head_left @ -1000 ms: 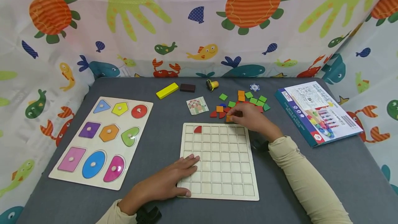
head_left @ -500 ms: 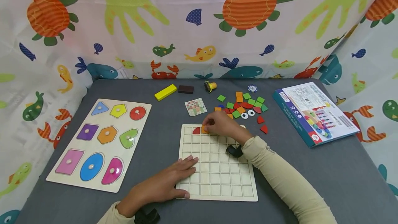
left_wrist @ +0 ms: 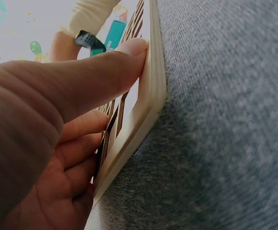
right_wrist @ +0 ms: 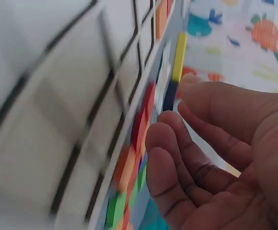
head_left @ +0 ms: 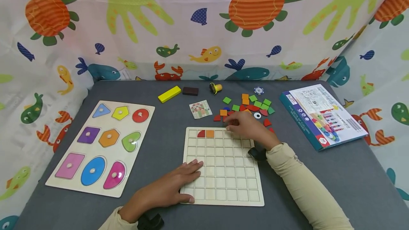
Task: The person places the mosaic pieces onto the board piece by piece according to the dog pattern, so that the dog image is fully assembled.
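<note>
Head view: half a sec ago the right hand (head_left: 247,127) was over the grid board (head_left: 223,191) with an orange square pinched at the top row. Now that orange tile (head_left: 210,133) sits in the 2nd cell of the top row, right beside the red quarter-circle tile (head_left: 201,133), and the hand has gone back to the far edge of the board, at the loose tile pile (head_left: 252,104). So that piece looks placed, w/ the hand at the pile again. Fingers are curled down over the nearest tiles; can't tell if they pinch anything. The left hand (head_left: 174,187) lies flat, fingers straight and together, on the board's near-left corner, same as before. The board is nearly square, so no real long axis; its edges run about parallel w/ the table's near edge, and the filled row is the far one. The orange tile sits square in its cell.

Left wrist view: the left hand (left_wrist: 57,124) presses the board edge (left_wrist: 150,96), thumb along the rim, the other fingers flat on the grid.

Right wrist view: blurred. The right hand's fingers (right_wrist: 186,158) are loosely curled, nothing visible between them; the board (right_wrist: 57,120) and coloured tiles (right_wrist: 134,158) are just beside.
</note>
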The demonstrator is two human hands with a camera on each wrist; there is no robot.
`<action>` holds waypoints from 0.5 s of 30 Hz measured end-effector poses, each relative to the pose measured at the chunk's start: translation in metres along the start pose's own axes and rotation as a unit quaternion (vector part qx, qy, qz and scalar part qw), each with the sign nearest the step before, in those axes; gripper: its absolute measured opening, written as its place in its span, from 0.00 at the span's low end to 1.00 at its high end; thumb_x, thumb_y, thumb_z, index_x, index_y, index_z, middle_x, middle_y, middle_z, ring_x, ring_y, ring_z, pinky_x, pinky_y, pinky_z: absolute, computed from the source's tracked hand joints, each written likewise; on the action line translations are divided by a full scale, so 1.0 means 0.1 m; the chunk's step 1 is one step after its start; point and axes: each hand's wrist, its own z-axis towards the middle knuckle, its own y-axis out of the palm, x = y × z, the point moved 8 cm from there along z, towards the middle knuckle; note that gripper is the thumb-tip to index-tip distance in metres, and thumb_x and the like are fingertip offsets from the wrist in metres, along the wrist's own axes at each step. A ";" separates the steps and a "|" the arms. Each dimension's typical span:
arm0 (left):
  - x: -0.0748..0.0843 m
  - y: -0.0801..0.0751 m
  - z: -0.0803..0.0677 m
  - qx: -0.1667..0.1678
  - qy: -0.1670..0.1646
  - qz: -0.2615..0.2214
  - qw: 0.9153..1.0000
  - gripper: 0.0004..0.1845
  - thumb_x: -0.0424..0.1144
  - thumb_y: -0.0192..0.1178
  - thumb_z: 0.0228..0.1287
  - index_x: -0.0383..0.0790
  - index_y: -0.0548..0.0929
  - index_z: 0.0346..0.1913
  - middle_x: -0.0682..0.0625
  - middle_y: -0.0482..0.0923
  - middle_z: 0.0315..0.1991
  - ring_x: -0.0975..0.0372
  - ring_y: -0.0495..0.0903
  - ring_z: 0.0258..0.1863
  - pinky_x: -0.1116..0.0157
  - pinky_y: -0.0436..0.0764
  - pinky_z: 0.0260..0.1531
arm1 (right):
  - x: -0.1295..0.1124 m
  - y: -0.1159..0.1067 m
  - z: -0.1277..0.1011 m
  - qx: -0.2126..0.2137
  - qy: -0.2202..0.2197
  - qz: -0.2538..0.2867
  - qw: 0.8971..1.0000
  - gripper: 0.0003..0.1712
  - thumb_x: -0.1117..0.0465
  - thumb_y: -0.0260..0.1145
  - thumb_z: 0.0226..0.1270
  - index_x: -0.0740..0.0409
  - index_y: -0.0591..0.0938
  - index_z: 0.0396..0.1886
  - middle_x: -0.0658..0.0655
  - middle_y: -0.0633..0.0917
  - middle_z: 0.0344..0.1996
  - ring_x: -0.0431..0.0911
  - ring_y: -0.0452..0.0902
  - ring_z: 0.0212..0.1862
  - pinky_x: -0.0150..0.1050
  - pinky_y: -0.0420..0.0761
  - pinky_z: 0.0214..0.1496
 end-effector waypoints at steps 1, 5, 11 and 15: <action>0.00 0.00 0.00 -0.001 -0.003 -0.001 1.000 0.41 0.47 0.70 0.58 0.37 0.65 0.72 0.54 0.49 0.77 0.58 0.44 0.76 0.57 0.49 0.71 | 0.05 -0.05 -0.05 0.007 0.005 0.000 1.000 0.14 0.65 0.67 0.66 0.63 0.84 0.51 0.53 0.84 0.37 0.46 0.76 0.37 0.41 0.78 0.39; 0.00 -0.01 -0.02 -0.001 -0.005 0.005 1.000 0.41 0.48 0.70 0.59 0.38 0.65 0.72 0.54 0.49 0.77 0.58 0.44 0.75 0.56 0.52 0.70 | 0.29 -0.25 -0.26 0.045 0.024 -0.026 0.998 0.16 0.64 0.67 0.66 0.64 0.84 0.52 0.54 0.83 0.38 0.47 0.76 0.37 0.42 0.78 0.39; -0.01 -0.02 -0.04 0.001 -0.008 0.011 1.000 0.41 0.49 0.69 0.58 0.39 0.66 0.72 0.55 0.50 0.76 0.58 0.44 0.75 0.55 0.54 0.69 | 0.69 -0.53 -0.59 0.102 0.064 -0.057 0.991 0.14 0.63 0.67 0.66 0.64 0.84 0.50 0.58 0.83 0.36 0.49 0.75 0.35 0.41 0.77 0.35; -0.01 0.00 -0.02 -0.001 -0.004 0.020 1.000 0.42 0.51 0.69 0.58 0.39 0.66 0.72 0.56 0.49 0.76 0.59 0.44 0.75 0.57 0.55 0.69 | 0.89 -0.70 -0.83 0.137 0.117 -0.075 0.981 0.15 0.63 0.66 0.66 0.67 0.84 0.49 0.63 0.84 0.39 0.51 0.77 0.36 0.41 0.76 0.34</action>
